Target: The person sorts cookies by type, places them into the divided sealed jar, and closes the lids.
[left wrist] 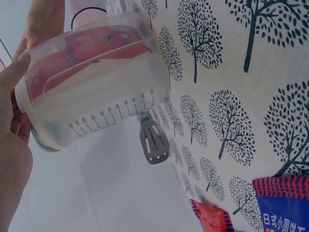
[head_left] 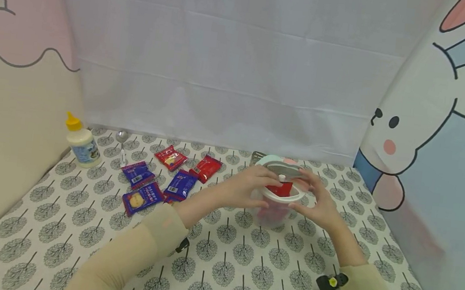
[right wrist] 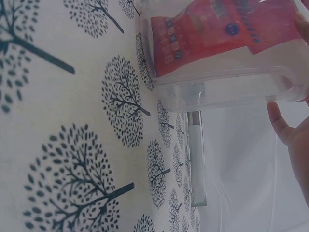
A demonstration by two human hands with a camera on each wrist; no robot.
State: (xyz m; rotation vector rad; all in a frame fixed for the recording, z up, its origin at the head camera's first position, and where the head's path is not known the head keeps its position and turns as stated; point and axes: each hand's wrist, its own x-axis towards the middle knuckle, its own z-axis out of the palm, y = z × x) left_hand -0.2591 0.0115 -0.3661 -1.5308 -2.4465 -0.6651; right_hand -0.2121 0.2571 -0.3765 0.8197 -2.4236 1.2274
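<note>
A clear plastic storage jar [head_left: 272, 214] with a white rim stands at the table's right; measuring marks run down its wall in the left wrist view. Its pastel lid [head_left: 273, 160] is raised. Inside are red packets, and one red packet [head_left: 282, 189] shows at the mouth. My left hand [head_left: 245, 187] holds the jar's top from the left, fingers reaching over the opening. From the right, my right hand [head_left: 318, 205] grips the top, thumb at the rim and fingers at the lid. Part of the left fingertips' contact is hidden.
Behind the jar lies a slotted turner [left wrist: 154, 142]. Left of it are red snack packets [head_left: 206, 168] and several blue snack packets [head_left: 143, 198]. A metal spoon [head_left: 122, 139] and a glue bottle [head_left: 84, 146] with a yellow cap are farther left. Cloth walls [head_left: 232, 68] border the table.
</note>
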